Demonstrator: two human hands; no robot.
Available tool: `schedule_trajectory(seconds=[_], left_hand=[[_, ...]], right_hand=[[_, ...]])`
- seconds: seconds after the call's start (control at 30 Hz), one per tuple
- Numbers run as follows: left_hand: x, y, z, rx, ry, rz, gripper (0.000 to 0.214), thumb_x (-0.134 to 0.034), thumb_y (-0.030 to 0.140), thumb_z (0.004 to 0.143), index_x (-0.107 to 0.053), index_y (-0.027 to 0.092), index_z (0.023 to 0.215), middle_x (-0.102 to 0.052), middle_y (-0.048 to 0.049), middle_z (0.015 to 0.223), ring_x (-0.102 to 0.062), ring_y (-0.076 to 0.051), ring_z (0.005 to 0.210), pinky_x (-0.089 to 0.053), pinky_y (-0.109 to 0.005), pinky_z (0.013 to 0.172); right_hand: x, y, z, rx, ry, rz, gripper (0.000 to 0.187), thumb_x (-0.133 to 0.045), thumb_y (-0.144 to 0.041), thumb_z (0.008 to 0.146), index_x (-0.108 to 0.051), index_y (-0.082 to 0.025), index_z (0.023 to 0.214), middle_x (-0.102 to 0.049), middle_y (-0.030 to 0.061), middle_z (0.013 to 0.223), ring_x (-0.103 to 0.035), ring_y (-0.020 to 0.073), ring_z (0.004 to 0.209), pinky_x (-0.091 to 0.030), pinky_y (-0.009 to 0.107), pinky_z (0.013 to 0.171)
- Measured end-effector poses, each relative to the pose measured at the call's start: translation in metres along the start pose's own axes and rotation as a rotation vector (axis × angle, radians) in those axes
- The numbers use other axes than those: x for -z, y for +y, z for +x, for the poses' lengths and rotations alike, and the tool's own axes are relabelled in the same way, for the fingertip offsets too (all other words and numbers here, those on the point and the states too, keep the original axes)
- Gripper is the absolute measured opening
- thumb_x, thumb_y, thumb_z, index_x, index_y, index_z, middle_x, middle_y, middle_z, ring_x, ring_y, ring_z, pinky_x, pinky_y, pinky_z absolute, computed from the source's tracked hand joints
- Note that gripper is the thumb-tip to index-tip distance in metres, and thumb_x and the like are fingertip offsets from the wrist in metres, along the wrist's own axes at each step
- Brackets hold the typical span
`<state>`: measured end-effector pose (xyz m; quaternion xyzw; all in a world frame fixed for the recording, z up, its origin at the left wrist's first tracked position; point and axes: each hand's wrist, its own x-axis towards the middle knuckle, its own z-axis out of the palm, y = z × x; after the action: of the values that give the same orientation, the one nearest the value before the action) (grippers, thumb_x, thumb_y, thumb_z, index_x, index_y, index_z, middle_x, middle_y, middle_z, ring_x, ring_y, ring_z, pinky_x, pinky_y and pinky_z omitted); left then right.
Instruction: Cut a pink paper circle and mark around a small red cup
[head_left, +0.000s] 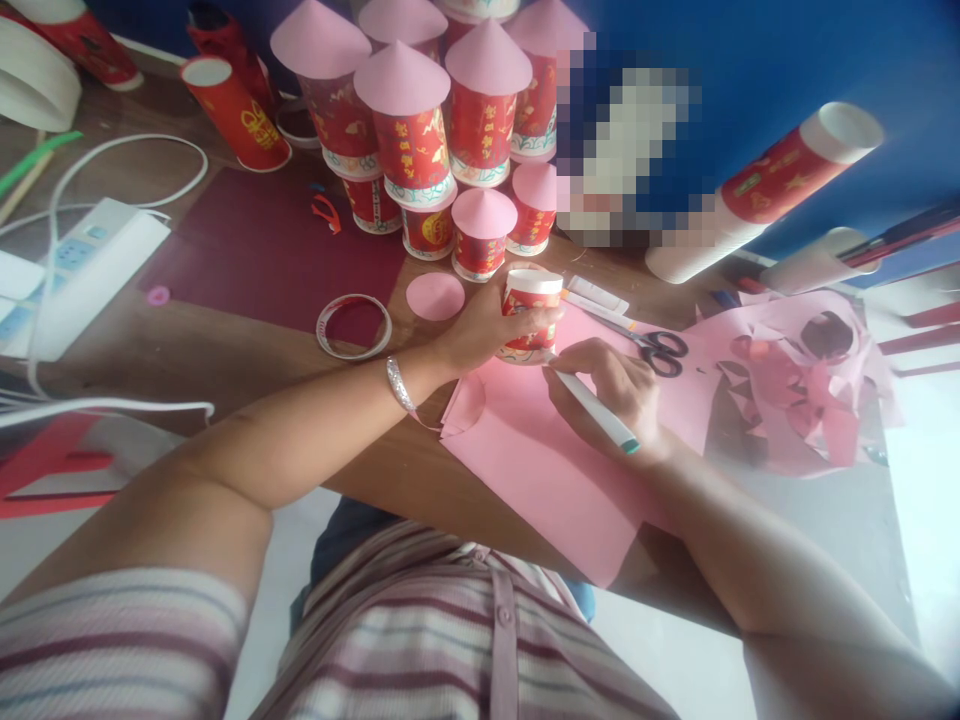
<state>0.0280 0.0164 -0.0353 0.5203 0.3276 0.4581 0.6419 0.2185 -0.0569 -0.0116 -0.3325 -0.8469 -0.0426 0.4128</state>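
My left hand [487, 328] is closed around a red paper cup [531, 300] with a white rim and a pale patterned band at its lower edge. In my right hand [611, 385] is a white marker [600, 412] with a green end, its tip against or very close to the cup's lower band. Pink paper [540, 460] lies beneath both hands. A pink paper disc [435, 297] rests left of the cup. To the right, scissors [664, 352] with dark handles lie on the paper.
Several red cups with pink cone tops [409, 130] stand stacked at the back. A tape roll [353, 326] lies on a maroon sheet [262, 260]. Pink paper scraps [810, 380] are heaped at right. A white power strip [97, 270] with cables sits at left.
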Motion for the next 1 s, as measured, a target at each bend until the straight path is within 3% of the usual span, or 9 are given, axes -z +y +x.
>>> schedule_trajectory(seconds=[0.23, 0.73, 1.0], left_hand=[[0.0010, 0.0009, -0.0004, -0.016, -0.015, 0.050, 0.055, -0.090, 0.045, 0.078, -0.060, 0.024, 0.119, -0.067, -0.0039, 0.114, -0.066, -0.024, 0.112, -0.057, -0.044, 0.104], [0.0007, 0.0022, -0.0005, -0.027, -0.036, 0.057, 0.049, -0.087, 0.046, 0.081, -0.062, 0.022, 0.115, -0.069, -0.0047, 0.111, -0.066, -0.022, 0.104, -0.058, -0.044, 0.101], [0.0039, -0.0027, 0.0006, -0.048, -0.054, 0.020, 0.045, -0.087, 0.053, 0.085, -0.061, 0.023, 0.106, -0.067, -0.0018, 0.097, -0.070, -0.022, 0.099, -0.060, -0.040, 0.096]], right_hand=[[-0.0001, -0.0016, -0.0014, -0.002, -0.013, -0.008, 0.022, -0.069, -0.006, 0.098, -0.059, -0.024, 0.105, -0.076, -0.0013, 0.084, -0.073, 0.0131, 0.066, -0.053, 0.024, 0.057], [0.0004, -0.0042, -0.0016, 0.000, -0.022, 0.034, 0.020, -0.070, -0.007, 0.098, -0.062, -0.025, 0.104, -0.075, -0.0018, 0.083, -0.073, 0.0133, 0.067, -0.056, 0.024, 0.059], [-0.0007, -0.0075, -0.0029, 0.072, -0.009, 0.099, 0.022, -0.072, -0.007, 0.096, -0.063, -0.024, 0.107, -0.073, -0.0024, 0.081, -0.072, 0.0143, 0.065, -0.057, 0.025, 0.057]])
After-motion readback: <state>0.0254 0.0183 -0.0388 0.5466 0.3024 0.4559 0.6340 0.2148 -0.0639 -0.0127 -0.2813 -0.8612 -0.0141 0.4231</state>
